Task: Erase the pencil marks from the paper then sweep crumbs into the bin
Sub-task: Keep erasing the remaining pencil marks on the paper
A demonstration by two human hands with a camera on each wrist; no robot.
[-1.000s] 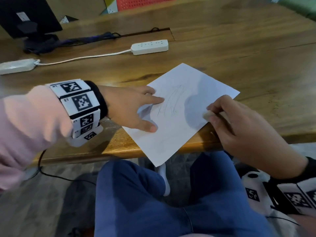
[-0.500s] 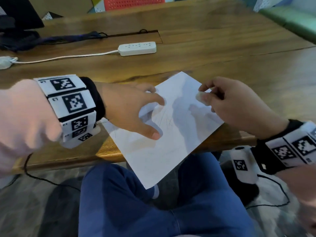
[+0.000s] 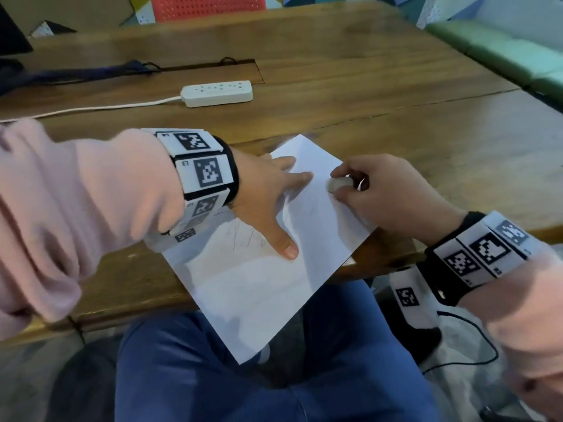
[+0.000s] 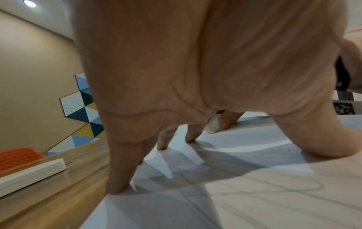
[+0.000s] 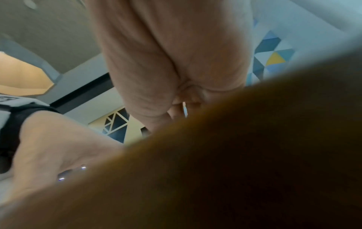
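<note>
A white sheet of paper (image 3: 259, 293) with faint pencil scribbles (image 3: 246, 236) lies on the wooden table (image 3: 396, 123), its near corner hanging over the front edge. My left hand (image 3: 268, 196) presses flat on the sheet with fingers and thumb spread. In the left wrist view the spread fingers (image 4: 119, 175) stand on the paper (image 4: 254, 193). My right hand (image 3: 374, 193) pinches a small whitish eraser (image 3: 337, 184) and holds it against the sheet's upper right part. The eraser (image 4: 212, 125) shows beyond my left fingers. The right wrist view is mostly blocked by the table edge.
A white power strip (image 3: 217, 92) with its cord lies further back on the table. Dark cables (image 3: 76, 73) run along the back left. An orange chair back (image 3: 207, 6) stands behind the table. My blue-trousered legs (image 3: 243, 385) are below the table edge.
My right hand rose from the paper's right edge with the eraser and came down on the sheet's upper right. My left hand flattened on the paper. The camera tilted and moved closer.
</note>
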